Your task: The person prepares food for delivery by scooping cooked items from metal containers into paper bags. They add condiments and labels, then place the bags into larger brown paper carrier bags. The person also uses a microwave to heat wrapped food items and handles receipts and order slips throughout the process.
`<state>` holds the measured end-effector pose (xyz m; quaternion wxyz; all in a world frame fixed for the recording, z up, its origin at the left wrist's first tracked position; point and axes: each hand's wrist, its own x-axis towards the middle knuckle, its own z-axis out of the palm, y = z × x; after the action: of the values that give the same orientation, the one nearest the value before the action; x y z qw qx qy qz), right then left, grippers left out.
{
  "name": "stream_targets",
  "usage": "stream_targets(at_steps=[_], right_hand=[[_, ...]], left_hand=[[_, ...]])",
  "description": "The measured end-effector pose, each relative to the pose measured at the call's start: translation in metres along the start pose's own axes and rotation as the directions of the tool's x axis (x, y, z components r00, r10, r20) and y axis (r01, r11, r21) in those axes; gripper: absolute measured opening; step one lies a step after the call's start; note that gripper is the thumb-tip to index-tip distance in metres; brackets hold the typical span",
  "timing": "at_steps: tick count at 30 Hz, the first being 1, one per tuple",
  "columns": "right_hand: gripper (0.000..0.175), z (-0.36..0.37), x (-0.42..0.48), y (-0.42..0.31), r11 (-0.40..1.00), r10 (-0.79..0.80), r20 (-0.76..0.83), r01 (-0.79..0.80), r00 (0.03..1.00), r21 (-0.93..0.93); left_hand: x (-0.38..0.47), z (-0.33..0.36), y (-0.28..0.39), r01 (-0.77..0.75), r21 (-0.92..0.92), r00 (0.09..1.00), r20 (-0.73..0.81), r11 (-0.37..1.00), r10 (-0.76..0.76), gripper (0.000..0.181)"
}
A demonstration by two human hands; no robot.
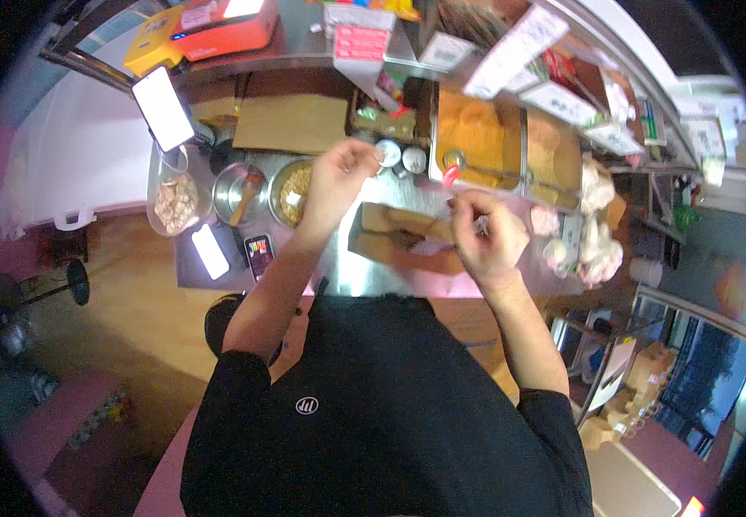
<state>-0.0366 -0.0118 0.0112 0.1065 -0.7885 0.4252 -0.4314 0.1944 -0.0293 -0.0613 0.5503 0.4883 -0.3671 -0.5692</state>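
My left hand (347, 171) is raised over the steel worktop, fingers bent and blurred, near two small round white-topped containers (401, 157). I cannot tell if it holds anything. To the right, my right hand (490, 236) has its fingers curled, with a small pale glint inside the curl. A small red item (451, 175) shows just beyond its fingertips; whether the hand grips it is unclear. Between and below the hands lies a brown kraft paper bag or box (382, 242), partly blurred, its right end beside my right hand.
Steel pans of orange-brown powder (476, 126) stand beyond my right hand. Left are a bowl of peanut-like pieces (290, 194), a metal bowl with a wooden-handled utensil (241, 205), and phones (210, 251). White bags (599, 249) line the right; an orange-red printer-like device (227, 32) sits behind.
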Motion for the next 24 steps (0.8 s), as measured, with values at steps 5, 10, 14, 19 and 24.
stream_targets(at_steps=[5, 10, 14, 19, 24], right_hand=[[0.025, -0.037, -0.078, -0.016, 0.984, -0.173, 0.216, 0.161, 0.961, 0.076], [0.022, -0.051, -0.129, 0.009, 0.981, -0.136, 0.225, 0.099, 0.965, 0.168], [0.023, -0.050, -0.129, 0.031, 0.986, -0.007, 0.237, -0.033, 0.972, 0.166], [0.019, -0.019, -0.111, 0.047, 0.933, 0.285, 0.333, -0.340, 0.899, 0.120], [0.022, 0.014, -0.117, 0.056, 0.944, 0.331, 0.442, -0.291, 0.834, -0.158]], left_hand=[[-0.122, 0.062, 0.000, 0.449, 0.083, 0.850, 0.267, 0.890, -0.454, 0.027], [-0.153, 0.096, -0.033, 0.489, 0.095, 0.857, 0.136, 0.867, -0.498, 0.024], [-0.147, 0.102, -0.065, 0.458, 0.012, 0.889, 0.028, 0.889, -0.458, 0.021], [-0.121, 0.096, -0.105, 0.332, 0.148, 0.943, -0.022, 0.932, -0.332, 0.022], [-0.112, 0.079, -0.121, 0.319, 0.323, 0.941, 0.002, 0.891, -0.338, 0.022]])
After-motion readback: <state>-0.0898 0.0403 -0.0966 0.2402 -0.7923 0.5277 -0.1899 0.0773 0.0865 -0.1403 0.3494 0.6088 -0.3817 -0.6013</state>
